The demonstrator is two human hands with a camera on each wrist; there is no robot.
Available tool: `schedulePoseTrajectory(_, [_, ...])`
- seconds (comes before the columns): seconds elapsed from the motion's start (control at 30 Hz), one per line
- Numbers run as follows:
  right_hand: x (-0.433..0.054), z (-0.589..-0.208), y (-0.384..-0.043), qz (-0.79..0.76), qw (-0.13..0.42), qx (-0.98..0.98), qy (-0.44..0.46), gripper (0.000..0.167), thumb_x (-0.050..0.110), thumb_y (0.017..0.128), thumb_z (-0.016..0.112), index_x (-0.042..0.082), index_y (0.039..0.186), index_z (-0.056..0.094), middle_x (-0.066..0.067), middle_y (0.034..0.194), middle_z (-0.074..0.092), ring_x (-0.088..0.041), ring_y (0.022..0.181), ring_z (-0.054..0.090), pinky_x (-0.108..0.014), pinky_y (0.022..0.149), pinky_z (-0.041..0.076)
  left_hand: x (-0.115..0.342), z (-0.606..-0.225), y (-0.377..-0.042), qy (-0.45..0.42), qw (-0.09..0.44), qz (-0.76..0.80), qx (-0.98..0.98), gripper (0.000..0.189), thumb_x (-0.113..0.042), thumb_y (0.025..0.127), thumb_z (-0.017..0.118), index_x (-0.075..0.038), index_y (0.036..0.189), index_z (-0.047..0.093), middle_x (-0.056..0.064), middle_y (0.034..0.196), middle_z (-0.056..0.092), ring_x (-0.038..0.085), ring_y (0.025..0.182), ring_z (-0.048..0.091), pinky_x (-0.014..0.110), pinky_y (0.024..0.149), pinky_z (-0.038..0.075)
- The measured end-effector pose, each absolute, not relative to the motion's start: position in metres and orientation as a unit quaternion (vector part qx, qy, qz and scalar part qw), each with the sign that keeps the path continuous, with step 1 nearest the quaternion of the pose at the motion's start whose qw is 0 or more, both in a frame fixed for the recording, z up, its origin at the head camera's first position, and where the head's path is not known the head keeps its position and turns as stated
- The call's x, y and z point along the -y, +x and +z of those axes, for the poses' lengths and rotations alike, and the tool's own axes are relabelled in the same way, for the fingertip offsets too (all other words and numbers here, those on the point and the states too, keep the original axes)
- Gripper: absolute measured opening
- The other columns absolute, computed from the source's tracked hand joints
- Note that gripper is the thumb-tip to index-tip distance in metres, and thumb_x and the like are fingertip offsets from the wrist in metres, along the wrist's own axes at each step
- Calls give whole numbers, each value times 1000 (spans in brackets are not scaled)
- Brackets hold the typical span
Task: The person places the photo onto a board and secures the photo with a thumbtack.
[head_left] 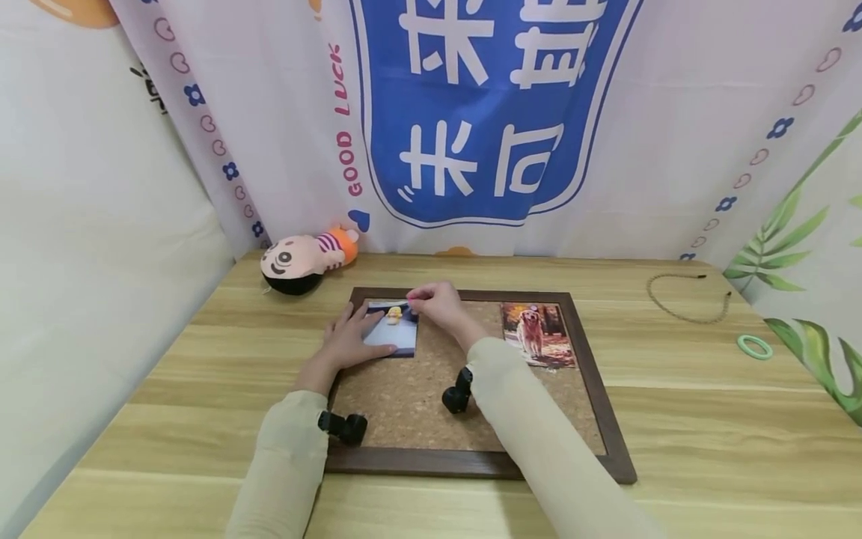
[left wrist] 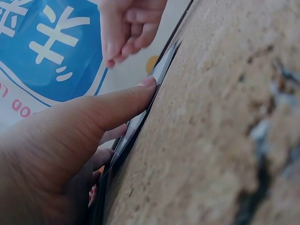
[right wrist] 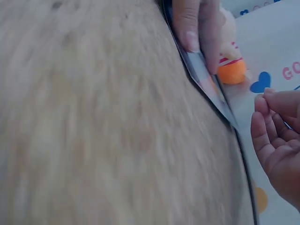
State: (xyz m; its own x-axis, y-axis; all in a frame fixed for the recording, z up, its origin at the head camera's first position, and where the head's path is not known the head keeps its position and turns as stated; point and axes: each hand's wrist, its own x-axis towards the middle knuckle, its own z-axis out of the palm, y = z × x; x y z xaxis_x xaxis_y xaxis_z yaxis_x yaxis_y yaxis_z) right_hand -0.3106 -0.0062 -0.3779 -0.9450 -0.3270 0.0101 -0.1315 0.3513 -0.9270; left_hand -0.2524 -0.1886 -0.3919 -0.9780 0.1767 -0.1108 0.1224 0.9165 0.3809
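My left hand (head_left: 350,340) presses a photo of a yellow duck (head_left: 402,338) against the upper left of a cork board (head_left: 417,408), fingers spread and straight. In the left wrist view, the thumb (left wrist: 136,96) lies on the photo's edge. My right hand (head_left: 441,305) pinches a small pink push pin (head_left: 411,299) between thumb and forefinger, close to the photo's top right corner. The right wrist view shows that hand raised off the board, the pin mostly hidden by its fingertips (right wrist: 267,93). A golden dog photo (head_left: 532,337) is on the board's upper right, a pale pin (head_left: 534,308) at its top.
The board's dark wooden frame (head_left: 431,460) lies on a wood-grain table (head_left: 707,434). A plush doll (head_left: 306,260) lies at the back left. At the right are a thin braided band (head_left: 656,299) and a green ring (head_left: 754,346). A printed curtain (head_left: 646,187) hangs behind.
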Motion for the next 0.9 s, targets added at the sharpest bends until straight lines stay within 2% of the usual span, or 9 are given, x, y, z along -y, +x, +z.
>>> schedulePoseTrajectory(0.17, [24, -380, -315, -578, 91, -803, -114, 18, 6, 79, 61, -4, 94, 65, -8, 80, 62, -16, 68, 58, -23, 60, 47, 190, -392, -252, 72, 68, 183, -978, 82, -62, 70, 54, -17, 135, 32, 13, 142, 11, 35, 126, -3, 60, 91, 3])
schedulePoseTrajectory(0.4, [37, -388, -319, -547, 75, -827, -104, 12, 10, 80, 62, 3, 87, 66, -5, 77, 62, -13, 64, 57, -22, 56, 46, 191, -391, -249, 73, 64, 199, -975, 81, -59, 70, 57, -17, 135, 33, 13, 142, 12, 35, 127, -3, 60, 91, 4])
schedulePoseTrajectory(0.73, [40, -393, -312, -484, 51, -868, -95, 14, 20, 83, 59, 12, 88, 68, 3, 85, 62, -10, 80, 55, -26, 68, 43, 191, -392, -249, 80, 54, 199, -975, 81, -58, 70, 58, -15, 134, 35, 14, 141, 13, 35, 126, -1, 61, 91, 5])
schedulePoseTrajectory(0.9, [42, -395, -314, -477, 45, -873, -89, 13, 19, 82, 58, 11, 87, 68, 3, 83, 62, -10, 77, 55, -26, 67, 43, 192, -395, -251, 76, 53, 194, -977, 80, -59, 70, 57, -17, 134, 34, 12, 141, 13, 34, 127, -1, 60, 91, 5])
